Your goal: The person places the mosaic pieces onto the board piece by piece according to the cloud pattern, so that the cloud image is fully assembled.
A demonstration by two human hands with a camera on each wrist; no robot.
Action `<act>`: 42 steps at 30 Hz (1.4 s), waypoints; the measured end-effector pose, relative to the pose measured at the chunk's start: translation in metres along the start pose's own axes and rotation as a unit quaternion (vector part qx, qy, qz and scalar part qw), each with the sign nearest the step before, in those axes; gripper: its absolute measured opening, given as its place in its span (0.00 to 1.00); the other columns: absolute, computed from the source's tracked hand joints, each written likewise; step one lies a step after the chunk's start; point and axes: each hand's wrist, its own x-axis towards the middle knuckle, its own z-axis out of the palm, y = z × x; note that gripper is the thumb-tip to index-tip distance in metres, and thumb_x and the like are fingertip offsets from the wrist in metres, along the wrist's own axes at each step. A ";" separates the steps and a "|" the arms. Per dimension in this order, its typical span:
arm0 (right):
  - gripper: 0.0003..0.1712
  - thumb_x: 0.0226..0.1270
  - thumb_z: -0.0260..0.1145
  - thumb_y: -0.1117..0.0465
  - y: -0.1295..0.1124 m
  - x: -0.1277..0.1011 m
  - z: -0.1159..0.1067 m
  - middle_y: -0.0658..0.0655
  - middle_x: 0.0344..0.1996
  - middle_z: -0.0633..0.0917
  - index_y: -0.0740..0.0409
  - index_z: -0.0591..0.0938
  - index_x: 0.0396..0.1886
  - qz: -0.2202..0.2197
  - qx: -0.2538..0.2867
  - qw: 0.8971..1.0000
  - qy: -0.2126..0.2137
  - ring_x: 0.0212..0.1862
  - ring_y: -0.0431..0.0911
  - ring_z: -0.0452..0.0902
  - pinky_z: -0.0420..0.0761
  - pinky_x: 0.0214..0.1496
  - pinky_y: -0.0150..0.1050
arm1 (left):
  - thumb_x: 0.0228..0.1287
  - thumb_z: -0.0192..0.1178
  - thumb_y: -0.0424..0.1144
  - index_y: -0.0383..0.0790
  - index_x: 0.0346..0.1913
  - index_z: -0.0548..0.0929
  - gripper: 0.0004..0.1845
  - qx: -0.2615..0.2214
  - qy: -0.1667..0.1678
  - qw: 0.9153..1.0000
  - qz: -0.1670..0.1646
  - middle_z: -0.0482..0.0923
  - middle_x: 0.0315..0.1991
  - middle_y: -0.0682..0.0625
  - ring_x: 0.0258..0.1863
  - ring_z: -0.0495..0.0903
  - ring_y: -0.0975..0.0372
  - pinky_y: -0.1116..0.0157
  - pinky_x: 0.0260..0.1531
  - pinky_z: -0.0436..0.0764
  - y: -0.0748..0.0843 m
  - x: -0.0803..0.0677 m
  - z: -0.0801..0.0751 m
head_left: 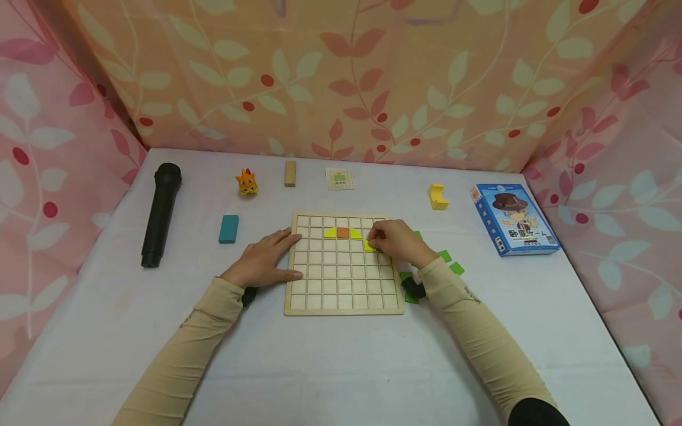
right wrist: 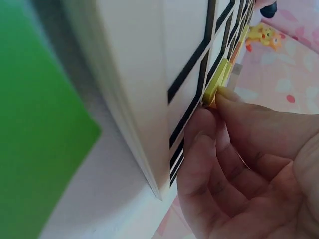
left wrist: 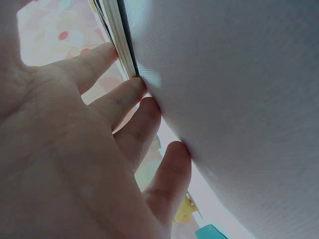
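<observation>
A wooden grid board [head_left: 343,287] lies on the white-covered table. In one of its upper rows sit an orange square tile [head_left: 343,233] and, on either side, two yellow tiles with a curved edge [head_left: 330,232]. My right hand [head_left: 403,241] pinches a yellow tile [head_left: 368,245] between thumb and fingertips, at a cell one row lower and to the right. The right wrist view shows this tile [right wrist: 217,83] against the grid, its outline partly covered by the fingers. At the board's left edge rests my left hand [head_left: 263,260], fingers and thumb spread and touching the frame.
Several green tiles [head_left: 456,268] lie right of the board, some under the right forearm. Farther back are a black microphone [head_left: 161,213], teal block [head_left: 228,229], orange toy figure [head_left: 247,182], wooden block [head_left: 290,174], pattern card [head_left: 339,178], yellow piece [head_left: 438,197] and blue box [head_left: 514,219].
</observation>
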 end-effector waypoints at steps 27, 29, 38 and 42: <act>0.14 0.62 0.68 0.62 0.062 -0.075 -0.049 0.57 0.38 0.80 0.61 0.80 0.47 0.165 -0.039 0.979 -0.111 0.41 0.51 0.73 0.78 0.44 0.43 | 0.57 0.65 0.57 0.47 0.75 0.57 0.46 -0.001 -0.006 1.000 -0.004 0.48 0.76 0.42 0.73 0.50 0.43 0.37 0.61 0.57 -0.002 0.002 0.001; 0.14 0.62 0.68 0.63 0.062 -0.074 -0.046 0.58 0.39 0.80 0.61 0.80 0.47 0.162 -0.044 0.980 -0.110 0.42 0.51 0.73 0.78 0.47 0.45 | 0.57 0.65 0.58 0.47 0.75 0.57 0.46 -0.001 -0.006 1.000 -0.004 0.48 0.76 0.42 0.73 0.50 0.43 0.37 0.61 0.57 -0.002 0.002 0.001; 0.11 0.60 0.69 0.65 0.063 -0.074 -0.040 0.56 0.33 0.77 0.60 0.78 0.41 0.148 -0.064 0.983 -0.093 0.40 0.50 0.72 0.75 0.43 0.42 | 0.57 0.65 0.58 0.47 0.75 0.57 0.46 0.000 -0.005 1.000 -0.003 0.48 0.76 0.42 0.73 0.50 0.44 0.38 0.60 0.58 -0.003 0.002 0.002; 0.10 0.61 0.69 0.66 0.060 -0.075 -0.044 0.56 0.32 0.76 0.60 0.76 0.39 0.143 -0.056 0.984 -0.089 0.37 0.49 0.72 0.75 0.38 0.38 | 0.57 0.65 0.58 0.47 0.75 0.57 0.46 -0.001 -0.004 1.000 -0.003 0.48 0.76 0.42 0.73 0.50 0.44 0.38 0.60 0.58 -0.003 0.002 0.002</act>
